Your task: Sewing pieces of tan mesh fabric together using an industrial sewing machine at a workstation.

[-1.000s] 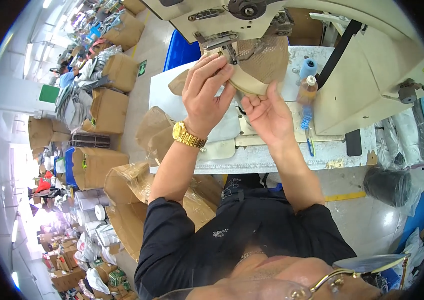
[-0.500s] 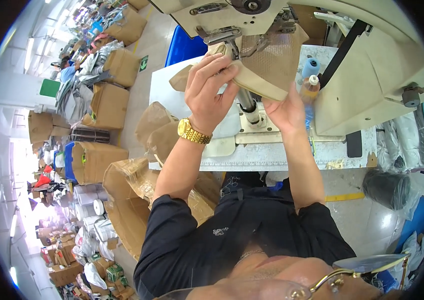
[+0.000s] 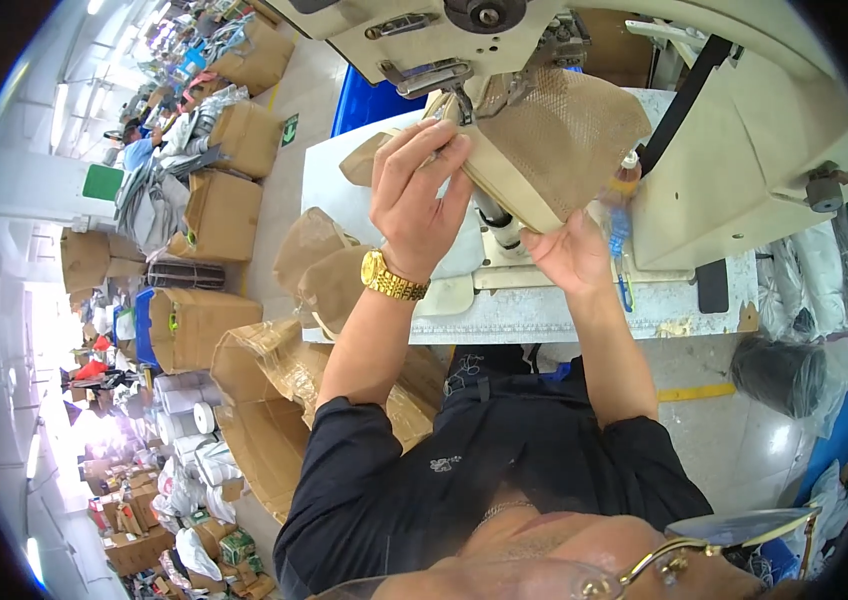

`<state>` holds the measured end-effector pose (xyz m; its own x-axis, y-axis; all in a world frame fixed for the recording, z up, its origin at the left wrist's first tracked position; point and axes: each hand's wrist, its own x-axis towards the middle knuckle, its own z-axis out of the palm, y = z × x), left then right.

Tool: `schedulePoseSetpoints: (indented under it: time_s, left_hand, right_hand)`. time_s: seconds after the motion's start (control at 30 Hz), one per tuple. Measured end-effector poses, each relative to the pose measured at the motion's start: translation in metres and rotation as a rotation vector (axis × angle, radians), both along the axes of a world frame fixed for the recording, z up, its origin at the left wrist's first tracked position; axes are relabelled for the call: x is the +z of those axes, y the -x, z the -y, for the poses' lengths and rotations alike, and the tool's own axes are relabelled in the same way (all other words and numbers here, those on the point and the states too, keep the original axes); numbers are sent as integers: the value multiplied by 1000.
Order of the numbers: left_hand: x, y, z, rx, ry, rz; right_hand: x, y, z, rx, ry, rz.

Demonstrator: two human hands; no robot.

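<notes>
A beige mesh fabric piece (image 3: 569,125) with a cream edge band sits under the presser foot (image 3: 464,104) of a post-bed sewing machine (image 3: 514,45). With its fingers bent together at the band beside the foot, my left hand (image 3: 419,195) grips the work; a gold watch is on that wrist. My right hand (image 3: 576,255) pinches the band's lower corner, thumb showing and the other fingers partly under the fabric. Below the work stands the metal post (image 3: 497,222), partly covered by it.
Behind my right hand stands a plastic bottle (image 3: 621,205). More beige pieces (image 3: 319,265) hang at the table's left edge, above an open cardboard box (image 3: 264,400). A blue bin (image 3: 369,105) is behind the white table (image 3: 584,325).
The fabric piece has swung round, its mesh part now spreading farther right and covering the blue thread spool. My right hand has moved down slightly with the band's corner; my left stays by the foot.
</notes>
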<state>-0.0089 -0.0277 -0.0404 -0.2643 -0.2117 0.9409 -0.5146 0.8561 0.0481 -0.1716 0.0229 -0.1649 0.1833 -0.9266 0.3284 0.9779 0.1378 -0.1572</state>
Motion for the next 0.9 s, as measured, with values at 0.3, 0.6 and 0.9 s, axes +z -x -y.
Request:
schedulePoseSetpoints:
  time_s: [0.3, 0.6, 0.9]
  left_hand:
    - [0, -4, -2, -3, -50, -6]
    - [5, -3, 1, -20, -104, -29]
    - [-2, -7, -4, 2, -67, -6]
  right_hand:
    - [7, -7, -19, 47, 3, -11]
    - [17, -27, -36, -19, -71, -72]
    - [13, -45, -46, -8, 54, -5]
